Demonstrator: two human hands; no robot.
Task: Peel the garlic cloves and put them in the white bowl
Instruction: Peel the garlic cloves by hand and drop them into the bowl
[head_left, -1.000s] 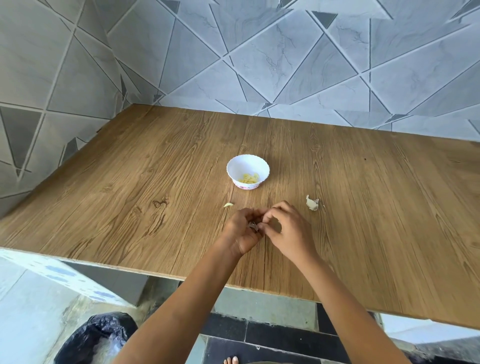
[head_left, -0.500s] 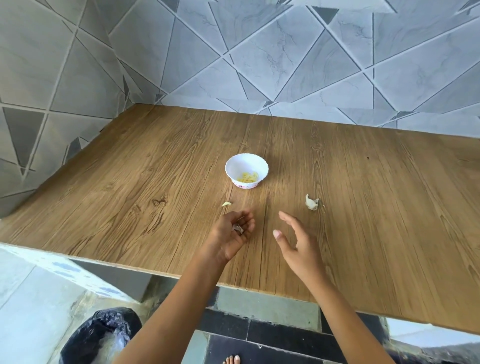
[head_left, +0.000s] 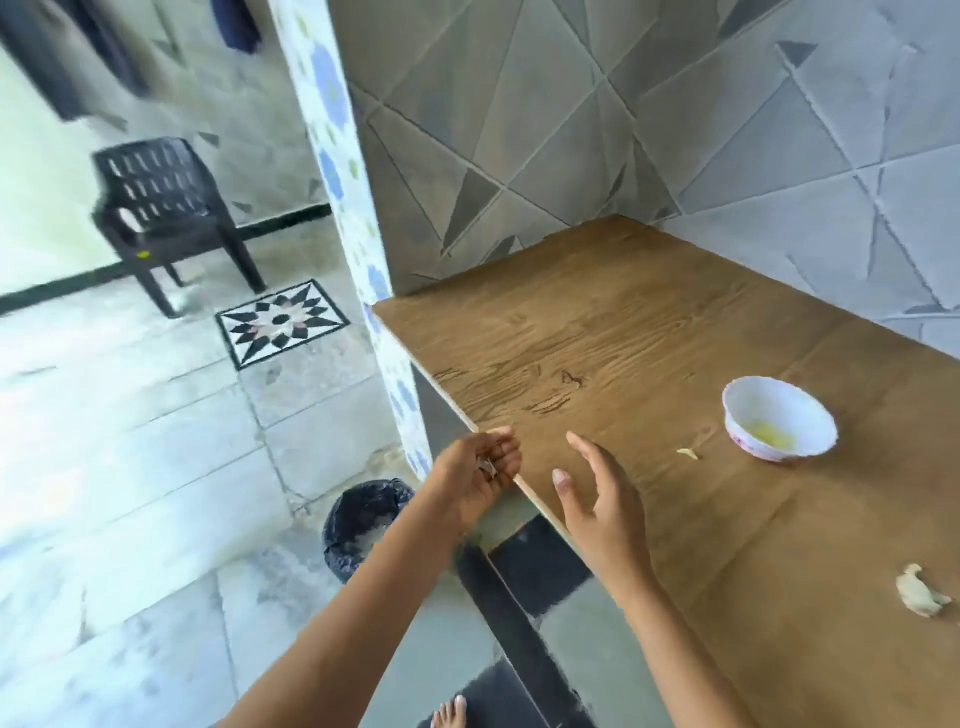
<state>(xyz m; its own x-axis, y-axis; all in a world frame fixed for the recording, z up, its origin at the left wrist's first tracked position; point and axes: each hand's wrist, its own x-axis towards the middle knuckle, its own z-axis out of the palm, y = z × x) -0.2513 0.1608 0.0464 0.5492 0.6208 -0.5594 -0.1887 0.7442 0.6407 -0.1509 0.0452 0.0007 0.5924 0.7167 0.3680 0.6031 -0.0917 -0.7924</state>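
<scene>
Hands: left hand (head_left: 480, 470) cupped, fingers curled round papery scraps (head_left: 488, 469), at the table (head_left: 623, 338) edge above the bin (head_left: 358, 525); right hand (head_left: 597, 499) spread, empty.
Garlic: unpeeled piece (head_left: 922, 592) lies on the table, well apart from the white bowl (head_left: 779, 415).
Handling: judged light, firm, with a brittle, slippery skin; pinch across its broad sides.

Place: a home kitchen corner that opened onto a tiled room.
Worktop: a wood-grain counter (head_left: 623, 332) was set into a corner of grey geometric wall tiles (head_left: 571, 104).
Food: a white bowl (head_left: 763, 402) holding yellowish pieces sat on the counter, with a garlic clove (head_left: 919, 592) lying nearby.
Floor: pale tiles carried a black-and-white star inlay (head_left: 283, 322), and a bin lined with a black bag (head_left: 363, 519) stood by the counter's end.
Furniture: a black plastic chair (head_left: 161, 208) stood against the far wall.
</scene>
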